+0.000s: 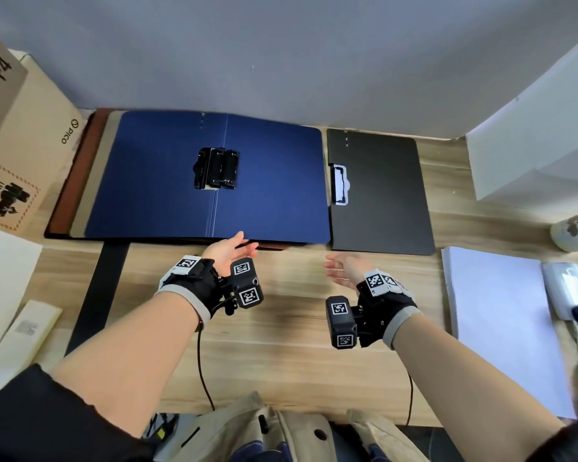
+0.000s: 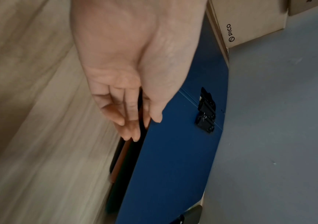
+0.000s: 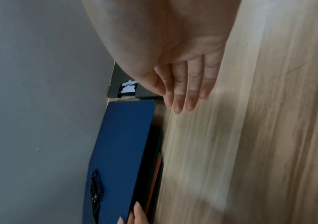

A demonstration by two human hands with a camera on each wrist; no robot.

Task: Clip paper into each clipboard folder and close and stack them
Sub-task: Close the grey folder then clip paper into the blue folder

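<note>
A blue clipboard folder [image 1: 274,181] lies open on top of a stack of other folders [image 1: 70,181] at the back of the desk, its black clip [image 1: 217,168] in the middle with no paper in it. My left hand [image 1: 237,248] pinches the blue folder's [image 2: 173,151] front edge, thumb on top and straight fingers [image 2: 129,131] under it. My right hand [image 1: 334,271] hovers open over the wood, palm turned left, near the front corner of the blue folder [image 3: 121,144] and holding nothing. A closed black folder [image 1: 381,195] lies to the right, white paper showing at its clip [image 1: 339,185].
A pile of white paper [image 1: 501,321] lies at the right of the desk, with grey items beyond it. A cardboard box [image 1: 24,128] stands at the far left beside the folder stack. A grey wall closes off the back. Bare wood lies in front of me.
</note>
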